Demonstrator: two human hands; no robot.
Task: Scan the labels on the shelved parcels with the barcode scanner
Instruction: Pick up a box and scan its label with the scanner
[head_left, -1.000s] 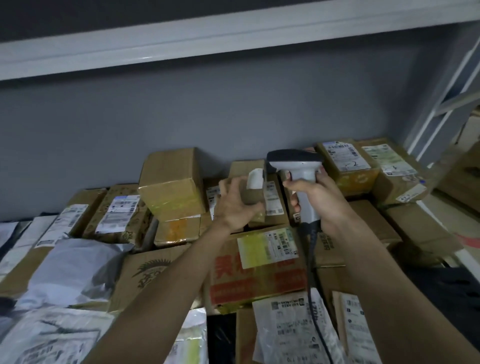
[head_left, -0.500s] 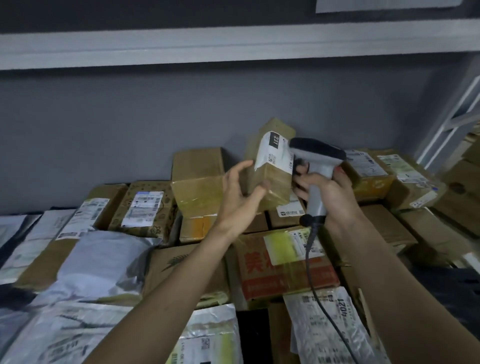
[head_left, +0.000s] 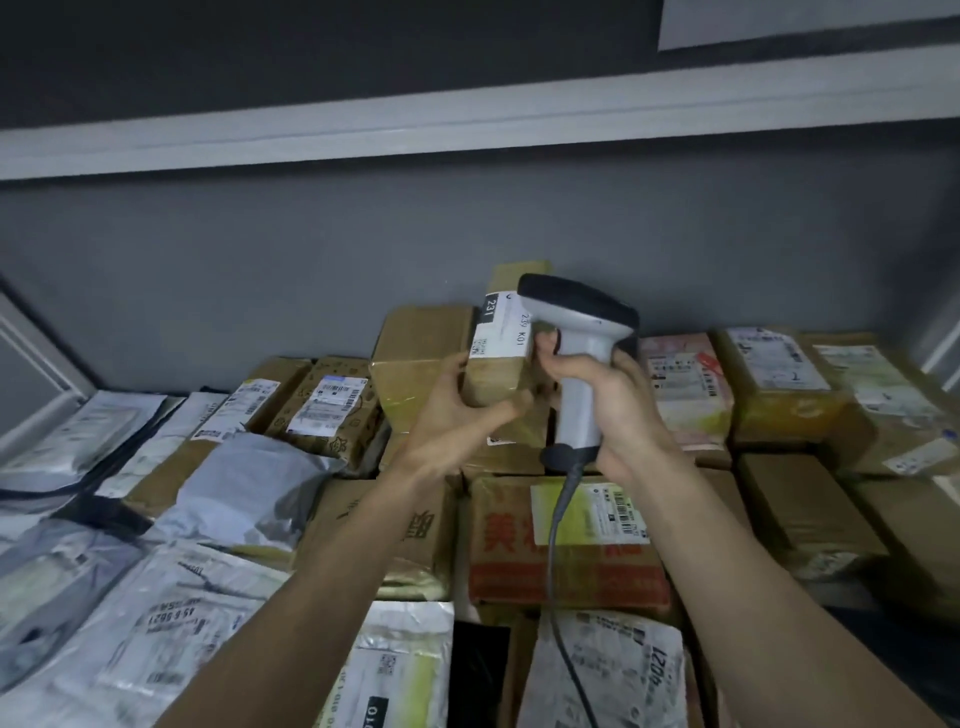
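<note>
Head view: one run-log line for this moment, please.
left hand holds small box tilted | right hand grips scanner | label beside scanner head

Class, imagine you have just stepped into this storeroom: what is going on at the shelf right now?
A person is scanning parcels on a crowded shelf. The left hand holds a small cardboard box tilted up off the pile, its white label facing up. The right hand grips the handle of a corded barcode scanner, whose head sits right against that label. Other boxes and grey mailer bags lie around and below, most with labels showing.
</note>
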